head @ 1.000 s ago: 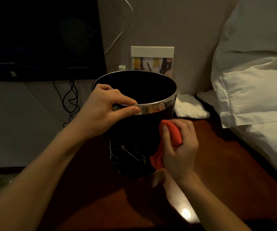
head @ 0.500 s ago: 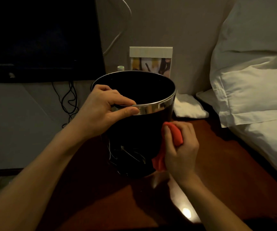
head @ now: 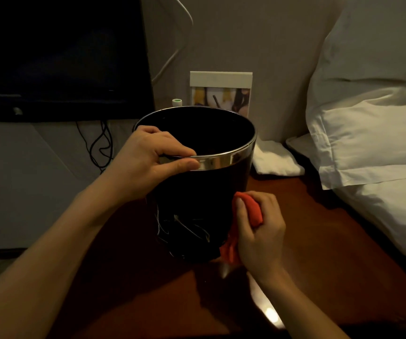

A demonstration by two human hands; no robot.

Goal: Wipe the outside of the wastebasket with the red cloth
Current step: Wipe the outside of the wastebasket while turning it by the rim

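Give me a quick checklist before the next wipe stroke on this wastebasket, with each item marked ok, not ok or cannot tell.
1. Left hand grips the wastebasket by its chrome rim: ok.
2. Right hand holds the red cloth bunched: ok.
3. Cloth against the wastebasket's outer side: ok.
4. Wastebasket upright on the wooden table: ok.
5. Far side of the wastebasket wiped: cannot tell, hidden.
6. White folded cloth clear of the wiping path: ok.

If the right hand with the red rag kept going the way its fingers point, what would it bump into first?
The right hand already presses the red cloth against the wastebasket, so it would likely meet that dark side wall first.
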